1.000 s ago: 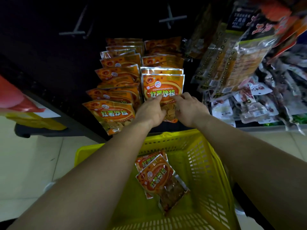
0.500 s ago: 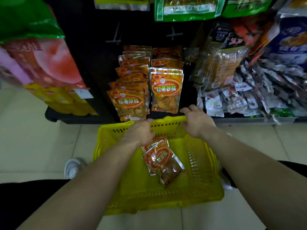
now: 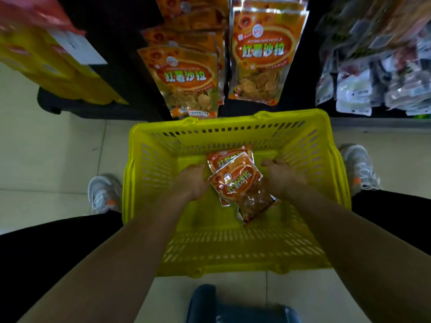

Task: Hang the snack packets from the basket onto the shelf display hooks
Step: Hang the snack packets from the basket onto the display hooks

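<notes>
We've got both hands down in the yellow basket (image 3: 235, 127), left hand (image 3: 194, 180) and right hand (image 3: 281, 177) half-open, flanking the stacked snack packets (image 3: 235, 180), nothing gripped yet. Slippery film, so we might grab two together.

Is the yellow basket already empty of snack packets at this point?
No: at least two orange snack packets lie stacked on the floor of the yellow basket, between the left hand and right hand.

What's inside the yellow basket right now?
Orange snack packets lie overlapped on the floor of the yellow basket, at least two. The left hand and right hand flank them. Whether more lie underneath is hidden.
</notes>
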The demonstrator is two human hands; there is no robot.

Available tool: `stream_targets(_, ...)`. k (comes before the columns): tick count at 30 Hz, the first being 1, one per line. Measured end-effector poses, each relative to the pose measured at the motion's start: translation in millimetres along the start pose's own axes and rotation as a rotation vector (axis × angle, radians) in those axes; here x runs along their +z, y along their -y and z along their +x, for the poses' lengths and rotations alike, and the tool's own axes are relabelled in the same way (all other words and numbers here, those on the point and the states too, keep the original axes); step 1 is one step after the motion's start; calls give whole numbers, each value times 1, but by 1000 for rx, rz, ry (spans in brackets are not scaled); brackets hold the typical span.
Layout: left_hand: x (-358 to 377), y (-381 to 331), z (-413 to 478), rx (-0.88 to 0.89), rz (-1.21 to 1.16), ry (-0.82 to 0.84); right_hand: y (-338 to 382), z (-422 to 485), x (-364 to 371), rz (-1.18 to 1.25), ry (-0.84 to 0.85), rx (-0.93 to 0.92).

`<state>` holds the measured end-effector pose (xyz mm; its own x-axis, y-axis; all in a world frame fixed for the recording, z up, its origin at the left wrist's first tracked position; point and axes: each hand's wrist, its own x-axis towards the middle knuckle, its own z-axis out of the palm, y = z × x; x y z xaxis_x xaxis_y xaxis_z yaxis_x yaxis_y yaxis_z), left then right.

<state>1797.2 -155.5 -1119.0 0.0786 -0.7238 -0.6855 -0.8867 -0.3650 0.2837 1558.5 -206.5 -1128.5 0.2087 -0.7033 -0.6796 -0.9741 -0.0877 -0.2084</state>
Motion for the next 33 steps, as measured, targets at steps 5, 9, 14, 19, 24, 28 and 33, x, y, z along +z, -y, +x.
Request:
stream_targets(5,21,11,37,-62,-139,43,2,39,25,83,15,0)
stream_targets(9,40,15,64,-91,-259,1,5,59,41,179,10,39)
stream_targets(14,50,10,76,-131,-404,-91,6,64,62,287,-36,77)
stream_targets(19,57,6,74,-183,-458,-97,-3,55,70,317,-47,153)
stream_targets(24,54,7,71,-174,-456,-107,-16,45,64,396,-74,168)
stream_targets(28,42,2,67,-158,-502,-179,-23,40,58,444,-90,200)
stream_targets(33,32,-8,59,-3,-517,-180,-24,34,52,456,-104,213)
